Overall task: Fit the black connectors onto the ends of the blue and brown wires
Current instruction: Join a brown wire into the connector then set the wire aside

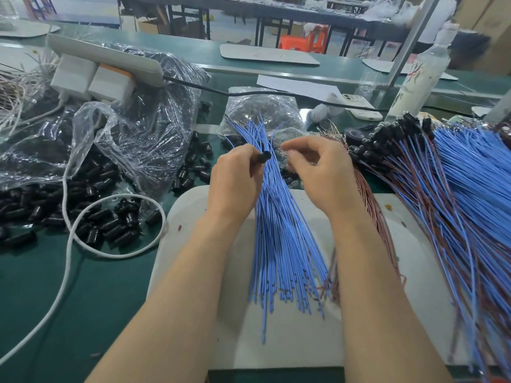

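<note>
Black connector [265,156] half-hidden in left hand [235,178]

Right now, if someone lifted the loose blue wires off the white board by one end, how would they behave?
Probably springy rather than limp: the blue wires lie nearly straight. No tie shows, so they would likely fan out and slip apart. Thin, so probably light.

One head-worn view, looking forward and down over our bench.
We look from our own head, close above the white board [290,341] on the green table [41,299]. Our forearms enter from the bottom edge, and our left hand [235,181] and right hand [320,172] sit near the centre. The wide lens bends the edges; the far tables [304,15] lie blurred along the top.
</note>
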`<state>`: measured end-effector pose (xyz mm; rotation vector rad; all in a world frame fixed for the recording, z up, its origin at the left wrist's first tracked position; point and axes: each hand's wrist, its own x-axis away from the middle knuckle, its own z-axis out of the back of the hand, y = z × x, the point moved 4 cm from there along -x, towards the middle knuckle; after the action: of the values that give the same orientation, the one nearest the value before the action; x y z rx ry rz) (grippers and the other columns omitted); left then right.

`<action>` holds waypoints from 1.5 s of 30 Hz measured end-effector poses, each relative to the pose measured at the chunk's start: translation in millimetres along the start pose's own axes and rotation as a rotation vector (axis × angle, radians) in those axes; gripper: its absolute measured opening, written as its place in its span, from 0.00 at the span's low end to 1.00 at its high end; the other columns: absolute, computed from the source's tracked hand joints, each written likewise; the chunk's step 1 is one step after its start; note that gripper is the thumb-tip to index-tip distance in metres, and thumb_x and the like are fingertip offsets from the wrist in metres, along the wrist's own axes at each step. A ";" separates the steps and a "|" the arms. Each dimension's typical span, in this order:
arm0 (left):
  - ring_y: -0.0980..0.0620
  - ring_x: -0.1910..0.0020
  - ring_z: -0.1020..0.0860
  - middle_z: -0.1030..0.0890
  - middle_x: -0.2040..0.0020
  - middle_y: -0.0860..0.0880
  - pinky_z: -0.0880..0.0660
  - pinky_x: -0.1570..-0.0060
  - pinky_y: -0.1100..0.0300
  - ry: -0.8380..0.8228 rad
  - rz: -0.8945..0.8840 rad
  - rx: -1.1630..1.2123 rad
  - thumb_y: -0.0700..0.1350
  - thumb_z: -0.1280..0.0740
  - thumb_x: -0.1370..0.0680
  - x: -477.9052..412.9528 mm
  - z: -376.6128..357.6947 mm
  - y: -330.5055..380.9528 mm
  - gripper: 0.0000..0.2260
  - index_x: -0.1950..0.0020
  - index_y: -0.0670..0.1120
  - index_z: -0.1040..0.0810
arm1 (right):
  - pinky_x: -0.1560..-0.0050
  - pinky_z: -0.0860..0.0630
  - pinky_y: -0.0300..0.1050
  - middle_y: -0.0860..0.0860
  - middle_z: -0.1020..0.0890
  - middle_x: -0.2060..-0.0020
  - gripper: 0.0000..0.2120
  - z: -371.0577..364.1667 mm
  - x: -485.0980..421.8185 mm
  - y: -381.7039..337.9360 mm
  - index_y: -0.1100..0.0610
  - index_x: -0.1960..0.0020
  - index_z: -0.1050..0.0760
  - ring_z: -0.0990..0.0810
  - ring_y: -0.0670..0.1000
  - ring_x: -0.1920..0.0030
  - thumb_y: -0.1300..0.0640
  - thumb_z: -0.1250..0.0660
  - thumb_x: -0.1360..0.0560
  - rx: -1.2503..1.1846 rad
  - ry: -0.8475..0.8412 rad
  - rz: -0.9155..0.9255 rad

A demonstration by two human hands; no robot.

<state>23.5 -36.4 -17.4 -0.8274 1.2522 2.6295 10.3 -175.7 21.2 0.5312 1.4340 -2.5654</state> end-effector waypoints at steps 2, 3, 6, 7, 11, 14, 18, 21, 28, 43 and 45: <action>0.44 0.58 0.20 0.18 0.58 0.45 0.24 0.54 0.48 -0.010 0.008 0.019 0.40 0.34 0.24 -0.6 -1.3 -0.6 0.05 0.54 0.40 0.20 | 0.47 0.21 0.48 0.49 0.17 0.59 0.06 1.3 1.0 -2.7 0.56 0.51 0.20 0.18 0.49 0.57 0.64 0.33 0.24 -0.040 -0.020 0.009; 0.44 0.58 0.20 0.18 0.58 0.45 0.24 0.54 0.49 -0.010 0.010 0.031 0.40 0.34 0.24 -0.7 -1.6 -0.4 0.04 0.54 0.40 0.20 | 0.48 0.21 0.49 0.50 0.17 0.59 0.06 0.4 1.6 -4.2 0.56 0.51 0.20 0.18 0.49 0.57 0.64 0.33 0.25 -0.064 -0.030 0.013; 0.44 0.58 0.20 0.18 0.58 0.45 0.24 0.54 0.48 -0.008 0.002 0.044 0.39 0.34 0.24 -0.5 -0.3 1.2 0.05 0.54 0.41 0.20 | 0.50 0.20 0.50 0.53 0.17 0.60 0.04 -3.2 2.1 -7.2 0.58 0.52 0.21 0.17 0.51 0.58 0.64 0.31 0.25 -0.111 -0.040 0.029; 0.44 0.57 0.20 0.18 0.58 0.45 0.24 0.54 0.48 -0.007 -0.004 0.043 0.39 0.35 0.24 -0.4 0.3 2.0 0.05 0.54 0.41 0.20 | 0.51 0.20 0.50 0.53 0.17 0.60 0.03 -3.6 2.2 -7.8 0.58 0.53 0.21 0.17 0.51 0.58 0.64 0.31 0.26 -0.117 -0.037 0.035; 0.44 0.57 0.21 0.18 0.57 0.45 0.24 0.54 0.48 -0.005 -0.028 0.041 0.38 0.36 0.23 0.7 2.2 5.7 0.05 0.53 0.41 0.20 | 0.52 0.19 0.47 0.52 0.17 0.63 0.02 -4.6 3.1 -9.0 0.58 0.55 0.21 0.17 0.49 0.61 0.64 0.30 0.26 -0.085 -0.033 0.064; 0.44 0.56 0.20 0.18 0.56 0.45 0.24 0.53 0.47 -0.018 -0.050 0.043 0.38 0.37 0.23 2.1 2.9 8.3 0.06 0.52 0.40 0.19 | 0.54 0.20 0.43 0.46 0.19 0.66 0.02 -5.2 3.5 -9.0 0.57 0.56 0.20 0.18 0.46 0.63 0.63 0.30 0.26 -0.020 -0.013 0.094; 0.43 0.57 0.22 0.19 0.56 0.45 0.26 0.54 0.48 -0.027 -0.057 0.001 0.39 0.37 0.23 2.8 2.9 9.6 0.06 0.52 0.40 0.21 | 0.54 0.22 0.39 0.44 0.20 0.67 0.02 -5.2 3.9 -9.7 0.58 0.56 0.18 0.21 0.42 0.65 0.62 0.30 0.27 0.091 0.044 0.142; 0.45 0.58 0.24 0.20 0.57 0.47 0.28 0.57 0.52 -0.030 -0.058 -0.066 0.40 0.37 0.23 2.9 2.4 9.7 0.06 0.51 0.42 0.21 | 0.55 0.22 0.42 0.45 0.20 0.67 0.02 -6.8 4.6 -10.5 0.59 0.56 0.18 0.20 0.45 0.64 0.62 0.30 0.27 0.132 0.061 0.164; 0.62 0.62 0.25 0.21 0.58 0.53 0.29 0.57 0.70 -0.222 -0.012 0.156 0.39 0.32 0.24 4.2 -4.0 8.2 0.07 0.47 0.46 0.20 | 0.50 0.21 0.45 0.45 0.19 0.66 0.04 0.2 -2.3 7.9 0.57 0.55 0.18 0.19 0.44 0.62 0.63 0.30 0.27 0.055 0.039 0.055; 0.63 0.66 0.28 0.22 0.62 0.56 0.33 0.61 0.76 -0.305 -0.044 0.133 0.40 0.31 0.25 3.1 -6.1 6.0 0.07 0.49 0.46 0.17 | 0.60 0.24 0.31 0.48 0.18 0.67 0.05 5.1 -4.3 23.6 0.54 0.57 0.20 0.20 0.44 0.66 0.64 0.29 0.27 0.024 -0.139 -0.007; 0.64 0.65 0.28 0.21 0.61 0.54 0.33 0.61 0.75 -0.315 -0.049 0.126 0.40 0.31 0.25 3.3 -6.4 6.3 0.07 0.48 0.46 0.17 | 0.57 0.23 0.34 0.50 0.17 0.66 0.05 4.7 -4.4 24.6 0.54 0.57 0.19 0.19 0.46 0.63 0.63 0.29 0.27 0.031 -0.138 -0.013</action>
<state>21.4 -45.7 -18.1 -0.3990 1.2738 2.4869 20.7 -192.8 5.6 0.3427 1.3588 -2.5812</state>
